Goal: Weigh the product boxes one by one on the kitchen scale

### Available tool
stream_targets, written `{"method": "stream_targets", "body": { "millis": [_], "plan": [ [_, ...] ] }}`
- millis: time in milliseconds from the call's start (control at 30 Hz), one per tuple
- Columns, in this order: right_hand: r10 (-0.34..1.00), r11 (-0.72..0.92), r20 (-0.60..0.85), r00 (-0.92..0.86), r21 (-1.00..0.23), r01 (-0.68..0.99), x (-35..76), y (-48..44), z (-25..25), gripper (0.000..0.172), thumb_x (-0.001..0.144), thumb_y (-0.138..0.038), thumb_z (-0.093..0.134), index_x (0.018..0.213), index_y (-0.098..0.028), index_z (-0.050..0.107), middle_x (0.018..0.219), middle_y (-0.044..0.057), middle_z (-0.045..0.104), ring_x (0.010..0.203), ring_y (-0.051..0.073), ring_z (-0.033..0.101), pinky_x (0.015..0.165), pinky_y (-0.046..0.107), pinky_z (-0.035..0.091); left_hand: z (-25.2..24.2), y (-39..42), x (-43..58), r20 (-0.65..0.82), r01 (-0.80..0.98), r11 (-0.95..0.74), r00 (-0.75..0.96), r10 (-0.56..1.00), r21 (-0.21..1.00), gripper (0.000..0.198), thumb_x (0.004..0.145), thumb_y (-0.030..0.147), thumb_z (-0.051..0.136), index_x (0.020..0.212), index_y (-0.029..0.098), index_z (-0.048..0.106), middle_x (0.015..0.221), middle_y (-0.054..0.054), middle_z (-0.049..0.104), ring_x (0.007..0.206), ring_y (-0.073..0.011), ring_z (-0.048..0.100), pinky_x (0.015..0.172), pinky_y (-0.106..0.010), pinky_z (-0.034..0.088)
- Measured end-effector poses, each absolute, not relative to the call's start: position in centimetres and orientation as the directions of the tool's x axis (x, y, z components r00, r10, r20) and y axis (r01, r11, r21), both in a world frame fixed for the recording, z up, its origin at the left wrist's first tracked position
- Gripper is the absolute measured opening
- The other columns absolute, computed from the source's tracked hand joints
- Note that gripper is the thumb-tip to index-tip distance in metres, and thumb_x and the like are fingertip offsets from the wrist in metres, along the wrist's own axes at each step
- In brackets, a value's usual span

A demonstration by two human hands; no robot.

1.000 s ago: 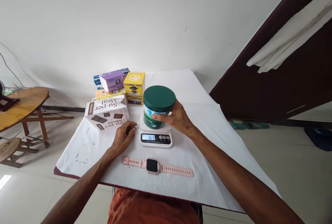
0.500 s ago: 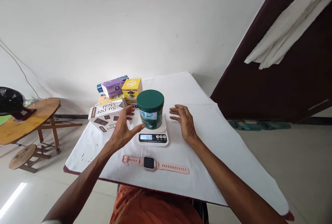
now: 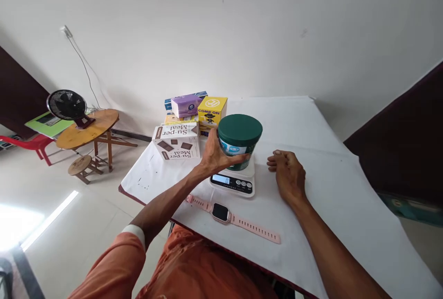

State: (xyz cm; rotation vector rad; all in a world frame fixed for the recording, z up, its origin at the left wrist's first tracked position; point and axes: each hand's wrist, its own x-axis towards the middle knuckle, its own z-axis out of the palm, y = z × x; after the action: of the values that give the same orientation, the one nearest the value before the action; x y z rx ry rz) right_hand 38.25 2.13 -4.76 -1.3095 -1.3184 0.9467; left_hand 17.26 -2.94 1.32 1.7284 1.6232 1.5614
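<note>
My left hand point(image 3: 215, 155) is wrapped round the left side of a green lidded tub point(image 3: 240, 129), thumb across its front. The tub tilts slightly and is just above a white digital kitchen scale point(image 3: 249, 188), whose display seems to read 0. Whether its base still touches the platform is hidden. To the right of the scale, my right hand point(image 3: 290, 175) holds nothing, its fingers loosely bent and the thumb apart. In front of the scale lies a pink-strapped smartwatch point(image 3: 220, 212), its strap stretched out flat.
Behind my left hand stand a white Su-per Meal box point(image 3: 177, 141), a yellow box point(image 3: 212, 107) and a purple tissue pack point(image 3: 185, 105), among other packages. A white cloth point(image 3: 321, 151) covers the table. Off to the left, a fan point(image 3: 66, 105) sits on a wooden table point(image 3: 90, 129).
My left hand has closed on the tub and tilted it; the scale's reading has dropped from 363. My right hand's fingers have curled a little. The view has swung to the left.
</note>
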Motion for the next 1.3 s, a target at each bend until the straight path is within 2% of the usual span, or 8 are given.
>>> {"method": "stream_targets", "body": {
  "millis": [200,467,733,867,1033,1133,1200,1300],
  "plan": [
    [0.989,0.074,0.100,0.110,-0.973,0.216,38.2,2.2,-5.0,0.039,0.089,-0.064,0.058,0.089,-0.025,0.062,0.084,0.004,0.073,0.069,0.021,0.066,0.073,0.040,0.055,3.8,-8.5,14.3,0.595,0.598,-0.351,-0.272,0.756,0.720,0.107,0.057,0.049,0.097,0.142,0.019,0.040,0.136,-0.016,0.058,0.126,-0.0344,0.059,0.106,-0.052,0.052],
    [0.987,0.100,0.123,0.100,-0.973,0.210,38.2,2.1,-4.7,0.045,0.086,-0.069,0.061,0.090,-0.025,0.063,0.085,0.006,0.074,0.072,0.022,0.068,0.071,0.039,0.058,2.5,-17.6,6.8,0.559,0.756,-0.001,-0.483,0.674,0.654,0.092,0.062,0.045,0.097,0.138,0.026,0.048,0.130,-0.009,0.061,0.118,-0.0350,0.062,0.097,-0.051,0.054],
    [0.987,0.100,0.125,0.101,-0.969,0.228,38.2,1.9,-4.6,0.041,0.087,-0.064,0.062,0.093,-0.024,0.064,0.087,0.006,0.074,0.074,0.021,0.068,0.073,0.039,0.058,-1.4,-16.8,5.4,0.513,0.678,0.054,-0.603,0.611,0.733,0.080,0.067,0.046,0.093,0.132,0.026,0.051,0.125,-0.009,0.059,0.116,-0.0333,0.061,0.095,-0.051,0.056],
    [0.986,0.097,0.126,0.106,-0.966,0.239,38.1,1.9,-4.7,0.039,0.087,-0.062,0.063,0.093,-0.024,0.064,0.086,0.006,0.074,0.075,0.021,0.068,0.073,0.038,0.059,-2.4,-15.9,5.4,0.509,0.658,0.047,-0.625,0.592,0.752,0.088,0.065,0.052,0.093,0.134,0.023,0.048,0.125,-0.009,0.057,0.118,-0.0299,0.062,0.099,-0.047,0.056],
    [0.984,0.088,0.121,0.127,-0.967,0.240,38.0,1.8,-4.9,0.040,0.085,-0.062,0.066,0.093,-0.023,0.065,0.086,0.005,0.073,0.075,0.020,0.069,0.074,0.038,0.059,-3.0,-15.8,4.6,0.528,0.699,0.053,-0.585,0.616,0.713,0.101,0.065,0.057,0.092,0.144,0.020,0.043,0.138,-0.015,0.052,0.131,-0.0345,0.055,0.111,-0.051,0.050],
    [0.988,0.049,0.077,0.132,-0.977,0.208,38.2,2.1,-5.1,0.042,0.082,-0.064,0.069,0.092,-0.024,0.065,0.086,0.005,0.073,0.076,0.021,0.070,0.078,0.041,0.061,-2.2,-16.9,4.5,0.643,0.800,0.019,-0.496,0.583,0.599,0.112,0.065,0.058,0.092,0.154,0.019,0.037,0.147,-0.019,0.046,0.137,-0.0381,0.049,0.114,-0.056,0.047],
    [0.992,-0.014,0.005,0.129,-0.989,0.146,38.5,2.6,-4.9,0.045,0.078,-0.067,0.073,0.088,-0.024,0.065,0.086,0.005,0.072,0.078,0.022,0.070,0.082,0.044,0.062,-1.4,-18.2,5.2,0.813,0.905,-0.024,-0.370,0.450,0.426,0.114,0.064,0.054,0.093,0.157,0.021,0.036,0.149,-0.019,0.045,0.140,-0.0401,0.045,0.115,-0.059,0.045],
    [0.994,-0.032,-0.022,0.105,-0.995,0.093,38.3,3.9,-3.3,0.052,0.070,-0.070,0.080,0.090,-0.025,0.061,0.092,0.004,0.071,0.088,0.024,0.072,0.087,0.048,0.064,-0.7,-19.9,7.5,0.935,0.965,-0.161,-0.148,0.322,0.208,0.093,0.074,0.037,0.088,0.155,0.027,0.043,0.138,-0.014,0.054,0.129,-0.0362,0.055,0.108,-0.056,0.052]
  ]
}}
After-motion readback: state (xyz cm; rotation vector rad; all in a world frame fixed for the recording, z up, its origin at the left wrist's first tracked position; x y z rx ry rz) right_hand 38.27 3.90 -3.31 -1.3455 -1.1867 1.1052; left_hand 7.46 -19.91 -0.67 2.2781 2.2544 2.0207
